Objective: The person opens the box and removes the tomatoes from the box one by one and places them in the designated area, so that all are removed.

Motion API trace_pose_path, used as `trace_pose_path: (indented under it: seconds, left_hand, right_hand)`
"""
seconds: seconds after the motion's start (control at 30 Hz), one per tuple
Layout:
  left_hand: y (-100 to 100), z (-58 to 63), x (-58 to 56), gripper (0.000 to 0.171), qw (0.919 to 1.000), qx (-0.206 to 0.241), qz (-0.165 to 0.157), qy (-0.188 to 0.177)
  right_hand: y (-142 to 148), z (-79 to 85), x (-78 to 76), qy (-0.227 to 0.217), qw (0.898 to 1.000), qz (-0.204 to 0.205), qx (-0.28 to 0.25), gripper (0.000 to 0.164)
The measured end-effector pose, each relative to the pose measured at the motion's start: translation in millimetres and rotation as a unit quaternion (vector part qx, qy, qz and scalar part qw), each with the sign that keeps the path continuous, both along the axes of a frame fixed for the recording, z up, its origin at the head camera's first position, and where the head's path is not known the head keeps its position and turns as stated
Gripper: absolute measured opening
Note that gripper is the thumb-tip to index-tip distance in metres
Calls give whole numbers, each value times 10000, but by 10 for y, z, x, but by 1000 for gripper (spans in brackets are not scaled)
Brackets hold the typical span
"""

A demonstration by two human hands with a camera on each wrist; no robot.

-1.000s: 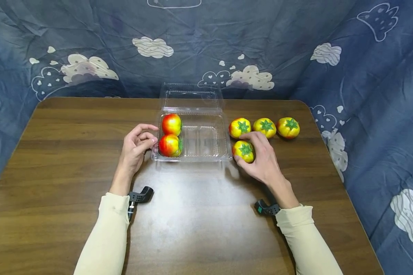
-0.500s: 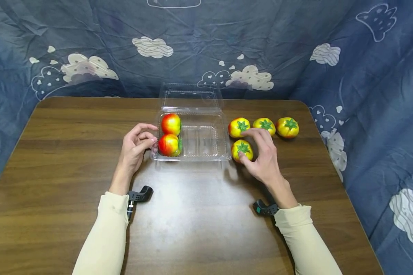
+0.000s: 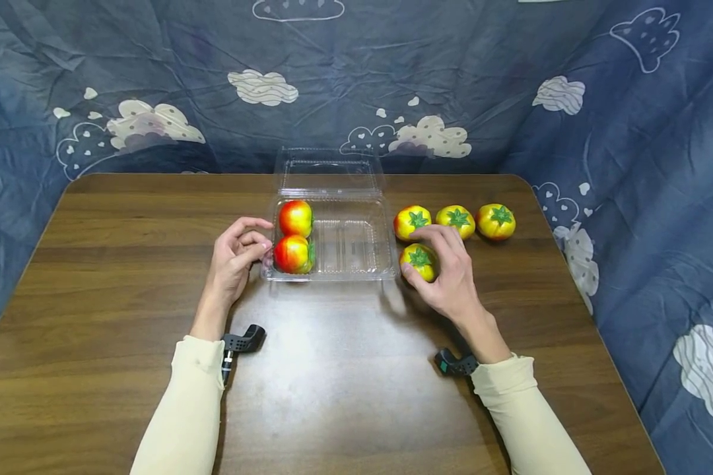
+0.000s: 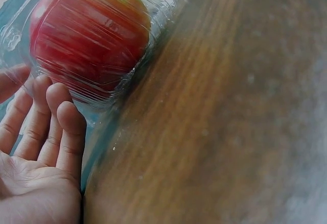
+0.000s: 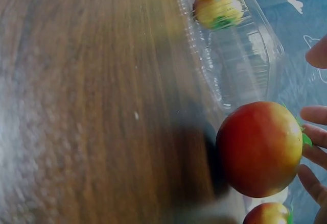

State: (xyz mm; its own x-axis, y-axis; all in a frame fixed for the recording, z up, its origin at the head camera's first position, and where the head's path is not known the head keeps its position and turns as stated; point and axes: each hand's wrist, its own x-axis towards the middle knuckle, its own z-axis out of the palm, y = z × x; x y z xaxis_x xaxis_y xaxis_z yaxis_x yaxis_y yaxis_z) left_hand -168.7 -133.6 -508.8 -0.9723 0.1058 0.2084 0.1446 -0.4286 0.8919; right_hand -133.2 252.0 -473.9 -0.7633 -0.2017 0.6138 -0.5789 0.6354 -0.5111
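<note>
In the head view, a clear plastic box [image 3: 356, 244] with its lid up holds two red-and-yellow fruits with green leafy tops, a rear one [image 3: 296, 218] and a front one [image 3: 293, 254]. My left hand [image 3: 230, 260] is at the box's left side, fingers loosely bent and fingertips right at the wall. To the box's right sits a similar fruit [image 3: 418, 261]. My right hand [image 3: 451, 274] arches around it, thumb on the near side and fingers on the far side. The right wrist view shows a gap between thumb and that fruit [image 5: 259, 150].
Three more such fruits stand in a back row: left [image 3: 412, 223], middle [image 3: 455, 221] and right [image 3: 496, 221]. The raised lid [image 3: 331, 170] leans back at the rear edge of the wooden table [image 3: 333, 396]. A blue cloud-patterned curtain [image 3: 356, 72] hangs behind.
My right thumb moved from over the fruit to its near left side. The fruit beneath stays in about the same spot. My left hand keeps its place, and the view tilts slightly.
</note>
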Motion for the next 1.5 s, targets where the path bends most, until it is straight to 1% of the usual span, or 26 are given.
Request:
trace_pose_path:
  seconds: [0.2, 0.27, 0.37, 0.53, 0.67, 0.83, 0.93, 1.07, 1.17, 1.33, 1.5]
  left_hand:
    - [4, -65, 37, 29, 9999, 47, -78, 43]
    - [11, -89, 54, 29, 9999, 25, -118, 34]
    - [14, -112, 71, 29, 9999, -32, -96, 32]
    - [-11, -91, 45, 31, 10000, -55, 27, 72]
    - [-59, -88, 63, 31, 9999, -113, 67, 41]
    - [-112, -102, 111, 30, 9999, -109, 86, 2]
    - [-122, -107, 120, 30, 10000, -45, 59, -7]
    - [-110, -96, 110, 29, 10000, -16, 58, 14]
    - [-84, -82, 78, 28, 10000, -41, 43, 50]
    - [-31, -47, 19, 28, 10000, -46, -55, 38]
    - [-2, -27, -6, 30, 10000, -21, -61, 3]
  right_hand:
    - [-55, -9, 10, -23, 10000, 67, -60, 49]
    - [-81, -7, 23, 26, 9999, 107, -60, 48]
    - [-121, 17, 32, 115, 9998, 152, -79, 48]
    - [-199, 71, 3, 185, 9996, 189, -82, 48]
    - [-315, 103, -25, 137, 9997, 203, -55, 49]
    - [-551, 243, -100, -79, 9997, 234, 41, 49]
    - [-740, 349, -134, -320, 9990, 267, 188, 51]
    - [-1027, 471, -201, -695, 9959, 333, 463, 56]
    - [-1235, 530, -276, -928, 9933, 437, 535, 59]
    - [-1471, 535, -347, -1114, 9899, 748, 449, 59]
    - [-1526, 474, -345, -1170, 9891, 812, 377, 58]
